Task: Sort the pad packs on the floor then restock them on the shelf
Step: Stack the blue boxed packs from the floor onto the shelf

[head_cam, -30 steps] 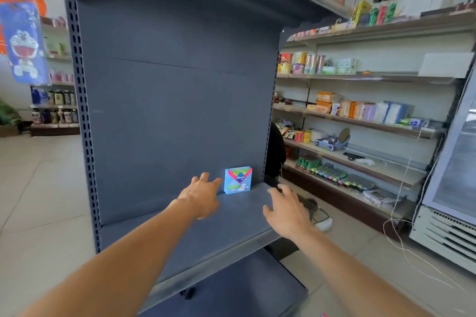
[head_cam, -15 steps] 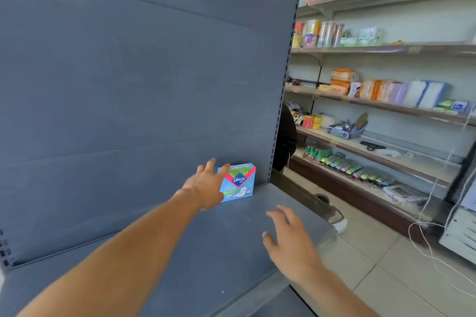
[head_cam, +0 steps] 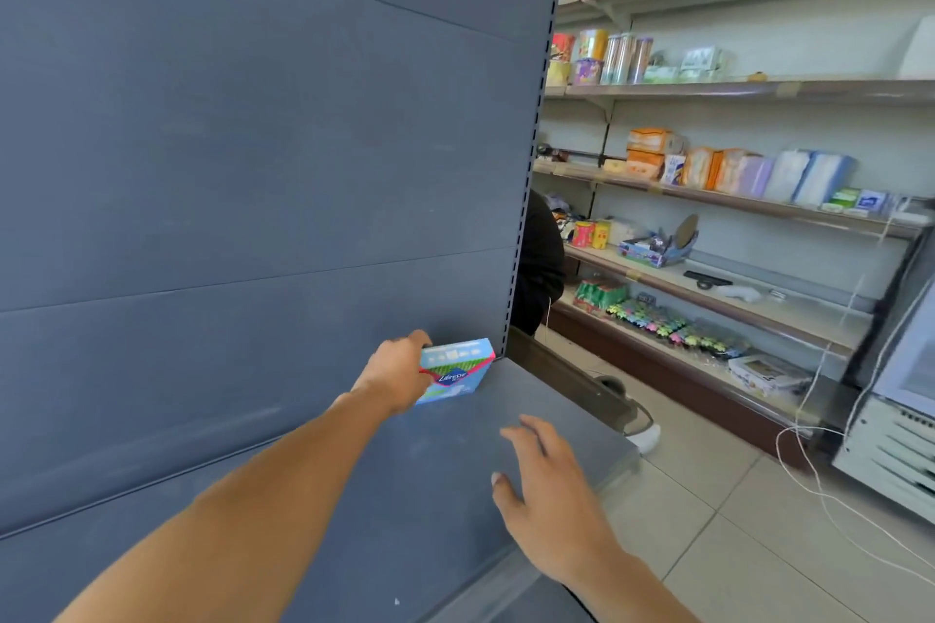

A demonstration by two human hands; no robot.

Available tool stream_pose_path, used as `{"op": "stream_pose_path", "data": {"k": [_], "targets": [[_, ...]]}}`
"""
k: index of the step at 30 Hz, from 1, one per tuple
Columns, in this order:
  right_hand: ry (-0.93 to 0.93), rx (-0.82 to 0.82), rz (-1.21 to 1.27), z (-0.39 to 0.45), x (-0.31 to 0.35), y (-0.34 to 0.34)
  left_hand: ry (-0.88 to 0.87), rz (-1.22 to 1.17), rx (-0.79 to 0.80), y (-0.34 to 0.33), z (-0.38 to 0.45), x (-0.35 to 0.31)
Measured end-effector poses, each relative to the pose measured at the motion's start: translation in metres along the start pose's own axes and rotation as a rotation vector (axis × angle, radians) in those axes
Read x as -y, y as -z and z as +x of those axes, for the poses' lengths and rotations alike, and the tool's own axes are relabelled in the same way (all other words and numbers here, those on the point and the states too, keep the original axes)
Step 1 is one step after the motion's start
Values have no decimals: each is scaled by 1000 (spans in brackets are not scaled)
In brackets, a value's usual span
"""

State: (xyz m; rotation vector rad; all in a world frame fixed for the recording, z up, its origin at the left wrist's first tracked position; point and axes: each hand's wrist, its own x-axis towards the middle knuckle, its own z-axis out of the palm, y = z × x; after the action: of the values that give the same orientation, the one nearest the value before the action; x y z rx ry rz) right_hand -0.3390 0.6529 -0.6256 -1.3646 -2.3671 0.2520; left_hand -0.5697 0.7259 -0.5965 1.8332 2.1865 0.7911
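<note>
left hand (head_cam: 392, 377) grips pad pack (head_cam: 458, 372) on its left side, pack tilted, at back right corner of grey shelf (head_cam: 455, 460), by back panel. right hand (head_cam: 549, 491) fingers spread, holds nothing, over shelf's front right edge.

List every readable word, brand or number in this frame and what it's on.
"Libresse": on the blue pad pack that the left hand grips at the shelf's back right corner.
Smaller print on that pack: too blurred to read.
Labels on the goods on the wall shelves: too small and blurred to read.
</note>
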Motion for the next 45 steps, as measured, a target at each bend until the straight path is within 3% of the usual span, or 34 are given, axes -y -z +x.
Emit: {"op": "stream_pose_path", "data": {"k": [2, 4, 6, 13, 17, 19, 21, 25, 28, 32, 36, 45], "targets": [[-8, -30, 21, -3, 4, 7, 61, -285, 6, 8, -16, 0], [-14, -65, 59, -9, 9, 19, 98, -588, 119, 22, -38, -3], [-3, -91, 98, -18, 15, 32, 87, -746, 222, 37, -66, -9], [19, -61, 270, -83, 49, 73, 6, -903, 345, 79, -165, -32], [-26, -92, 421, -138, 61, 71, -8, -952, 197, 84, -227, -51], [-70, -119, 469, -166, 64, 68, -10, -911, 45, 78, -258, -58], [-102, -156, 496, -188, 67, 69, -96, -796, -2, 71, -294, -65], [-156, -175, 529, -230, 64, 65, -399, -322, 253, 57, -361, -69], [-132, -122, 493, -258, 64, 58, -519, -13, 248, 49, -387, -62], [-138, 28, 366, -296, 68, 38, -512, 165, 201, 31, -412, -52], [-155, 74, 244, -326, 63, -3, -478, 195, 262, -6, -441, -30], [-274, 252, 203, -371, 29, -150, -347, 237, 550, -136, -462, 53]]}}
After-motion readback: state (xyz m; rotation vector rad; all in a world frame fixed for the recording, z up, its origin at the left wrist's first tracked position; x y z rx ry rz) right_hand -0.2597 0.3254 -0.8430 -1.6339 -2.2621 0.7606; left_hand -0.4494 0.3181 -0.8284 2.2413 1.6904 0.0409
